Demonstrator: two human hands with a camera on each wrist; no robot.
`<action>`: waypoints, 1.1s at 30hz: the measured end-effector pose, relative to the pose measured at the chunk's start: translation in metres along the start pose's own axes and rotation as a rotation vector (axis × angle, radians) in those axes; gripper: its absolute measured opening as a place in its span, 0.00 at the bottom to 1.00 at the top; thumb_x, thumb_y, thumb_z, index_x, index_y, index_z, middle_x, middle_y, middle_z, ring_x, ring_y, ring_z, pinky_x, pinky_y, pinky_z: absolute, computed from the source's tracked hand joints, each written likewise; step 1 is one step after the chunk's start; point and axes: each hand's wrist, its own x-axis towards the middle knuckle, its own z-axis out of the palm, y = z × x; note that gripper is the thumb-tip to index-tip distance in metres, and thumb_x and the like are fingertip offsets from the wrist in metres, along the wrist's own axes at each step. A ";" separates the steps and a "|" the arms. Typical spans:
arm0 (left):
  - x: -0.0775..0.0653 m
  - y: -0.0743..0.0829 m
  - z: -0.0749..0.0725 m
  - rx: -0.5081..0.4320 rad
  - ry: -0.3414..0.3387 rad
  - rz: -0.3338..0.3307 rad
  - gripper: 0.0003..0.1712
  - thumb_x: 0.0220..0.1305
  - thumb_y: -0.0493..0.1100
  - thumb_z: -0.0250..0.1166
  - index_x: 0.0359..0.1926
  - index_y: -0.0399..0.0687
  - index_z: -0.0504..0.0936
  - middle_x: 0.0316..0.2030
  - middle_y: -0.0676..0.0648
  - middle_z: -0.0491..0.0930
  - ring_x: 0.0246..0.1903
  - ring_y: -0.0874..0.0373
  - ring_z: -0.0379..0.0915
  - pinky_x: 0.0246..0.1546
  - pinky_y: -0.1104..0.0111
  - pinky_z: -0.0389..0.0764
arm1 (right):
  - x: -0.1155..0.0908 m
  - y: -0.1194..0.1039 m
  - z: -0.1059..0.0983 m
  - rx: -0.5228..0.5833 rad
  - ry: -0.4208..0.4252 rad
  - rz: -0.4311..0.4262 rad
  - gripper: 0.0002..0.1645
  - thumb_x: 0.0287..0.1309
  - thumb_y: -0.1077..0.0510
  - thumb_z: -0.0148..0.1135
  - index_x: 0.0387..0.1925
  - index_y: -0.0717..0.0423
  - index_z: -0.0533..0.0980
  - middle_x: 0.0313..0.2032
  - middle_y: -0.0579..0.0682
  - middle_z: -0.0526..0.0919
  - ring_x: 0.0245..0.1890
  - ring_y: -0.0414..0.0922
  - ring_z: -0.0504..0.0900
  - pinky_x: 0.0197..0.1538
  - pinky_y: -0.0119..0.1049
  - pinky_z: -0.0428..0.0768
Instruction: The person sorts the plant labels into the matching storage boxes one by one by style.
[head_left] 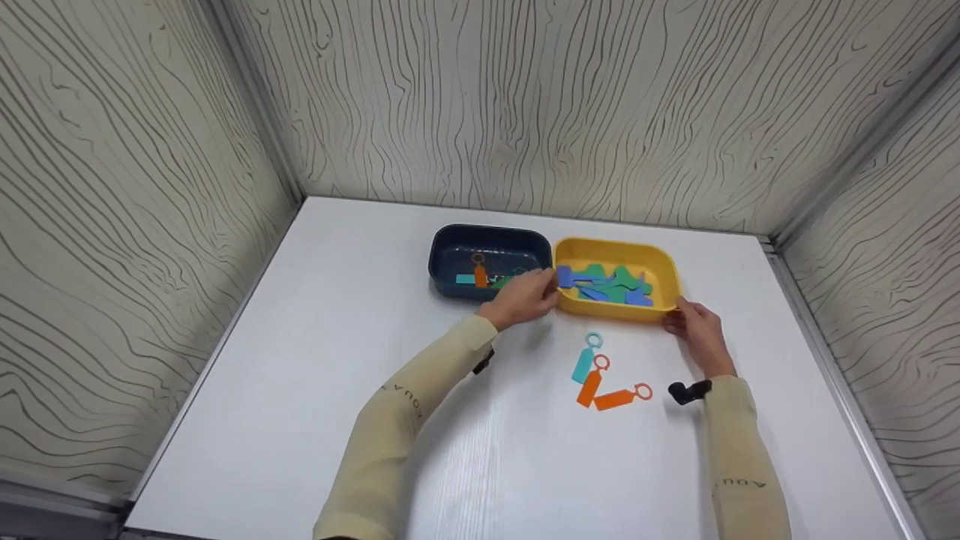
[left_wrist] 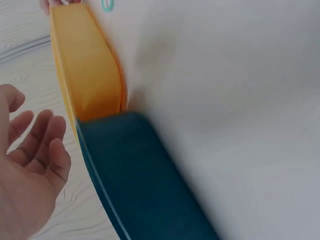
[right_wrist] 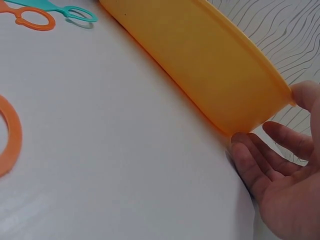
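Note:
The yellow bin [head_left: 622, 309] holds several flat green and blue-purple tags [head_left: 615, 285]. At its front right corner, my right hand [right_wrist: 285, 170] grips it, thumb at the rim and fingers against the lower wall. My left hand [head_left: 525, 296] hovers where the yellow bin meets the dark blue bin [head_left: 491, 232]. In the left wrist view its fingers [left_wrist: 40, 145] curve loosely beside the bin rims with nothing visible between them. Inside the dark blue bin lie an orange tag [head_left: 480, 276], a light blue piece [head_left: 465, 278] and some green, partly hidden by the hand.
In front of the yellow bin, a turquoise ring tag [head_left: 583, 365] and two orange ring tags [head_left: 590, 388] lie on the white table [head_left: 315, 322]. Wood-patterned panels [head_left: 480, 97] rise behind the table and along both sides. The two bins stand side by side.

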 end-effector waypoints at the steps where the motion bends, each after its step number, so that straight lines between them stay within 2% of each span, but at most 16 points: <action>1: 0.000 0.004 0.004 0.000 -0.015 -0.008 0.14 0.72 0.50 0.55 0.52 0.49 0.74 0.42 0.50 0.78 0.37 0.60 0.73 0.41 0.72 0.78 | 0.000 0.000 0.000 -0.003 0.003 0.000 0.39 0.65 0.34 0.53 0.63 0.59 0.64 0.44 0.46 0.78 0.44 0.39 0.82 0.54 0.30 0.81; 6: -0.002 0.020 0.025 0.026 -0.087 -0.032 0.21 0.71 0.56 0.57 0.56 0.49 0.73 0.47 0.50 0.78 0.40 0.61 0.75 0.46 0.70 0.80 | -0.001 0.000 0.000 0.036 -0.005 -0.013 0.38 0.65 0.35 0.55 0.61 0.60 0.64 0.45 0.48 0.77 0.45 0.40 0.82 0.54 0.30 0.80; 10: -0.006 0.031 0.039 0.062 -0.136 -0.044 0.24 0.70 0.60 0.57 0.56 0.49 0.73 0.45 0.51 0.77 0.38 0.59 0.73 0.42 0.70 0.79 | -0.001 0.001 0.001 0.050 -0.014 -0.015 0.36 0.66 0.37 0.55 0.61 0.60 0.64 0.45 0.47 0.77 0.46 0.41 0.82 0.55 0.30 0.80; 13: -0.010 0.040 0.047 0.080 -0.174 -0.064 0.26 0.68 0.61 0.59 0.56 0.50 0.73 0.43 0.51 0.75 0.37 0.58 0.71 0.40 0.70 0.77 | -0.001 0.001 0.001 0.019 -0.008 -0.007 0.38 0.66 0.35 0.53 0.64 0.59 0.63 0.47 0.47 0.76 0.48 0.40 0.81 0.55 0.30 0.80; 19: -0.019 0.060 0.064 0.145 -0.248 -0.116 0.34 0.63 0.67 0.60 0.62 0.55 0.69 0.49 0.51 0.73 0.42 0.58 0.70 0.46 0.66 0.80 | -0.002 0.001 0.000 -0.013 -0.008 -0.008 0.44 0.65 0.33 0.52 0.67 0.61 0.60 0.49 0.47 0.74 0.50 0.40 0.80 0.57 0.30 0.79; 22: -0.021 0.066 0.073 0.204 -0.270 -0.115 0.36 0.63 0.69 0.59 0.64 0.55 0.68 0.48 0.50 0.73 0.41 0.58 0.69 0.45 0.66 0.80 | -0.003 0.001 0.000 -0.005 -0.011 -0.016 0.43 0.65 0.33 0.52 0.66 0.61 0.61 0.49 0.46 0.74 0.49 0.39 0.80 0.57 0.30 0.79; 27: -0.024 0.072 0.086 0.254 -0.284 -0.133 0.34 0.66 0.67 0.57 0.62 0.52 0.70 0.43 0.50 0.73 0.38 0.58 0.66 0.38 0.69 0.77 | -0.003 0.001 -0.001 0.002 -0.014 -0.016 0.39 0.65 0.34 0.52 0.63 0.59 0.63 0.49 0.46 0.73 0.50 0.40 0.80 0.58 0.31 0.78; 33: -0.023 0.075 0.088 0.272 -0.282 -0.155 0.33 0.66 0.65 0.59 0.62 0.52 0.71 0.43 0.50 0.72 0.39 0.58 0.65 0.36 0.69 0.76 | -0.002 0.000 0.001 0.006 -0.013 -0.008 0.41 0.65 0.34 0.53 0.65 0.59 0.62 0.50 0.47 0.73 0.52 0.41 0.80 0.59 0.31 0.78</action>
